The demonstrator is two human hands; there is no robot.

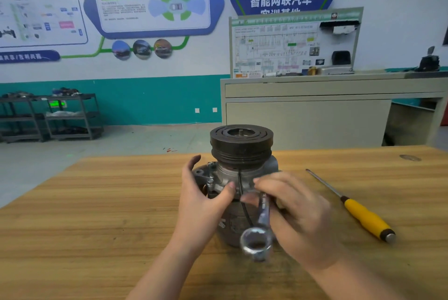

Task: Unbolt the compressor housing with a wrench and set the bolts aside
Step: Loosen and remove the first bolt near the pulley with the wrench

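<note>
From the head camera, the compressor (238, 173) stands upright on the wooden table (97, 215), near the table's far edge and about midway along it. It has a dark, round, grooved pulley (241, 143) on top with a hollow centre, and below that a grey cast-metal housing (225, 176) with lugs and small fittings sticking out on its left side; a thin black wire (241, 187) runs down its front. The left hand (202, 196) cups the left side of the housing, fingers curved round it and the thumb pressed against its front. The right hand (294, 212) is just right of the housing's front, fingers curled round the shank of a shiny metal wrench (260, 227). The wrench's upper end is at the housing under the fingertips, though what it sits on is hidden; its ring end hangs low in front of the compressor, blurred. To the right of the compressor, well apart from it, a screwdriver (356, 210) with a yellow handle lies flat on the table, its thin shaft pointing toward the far edge.
</note>
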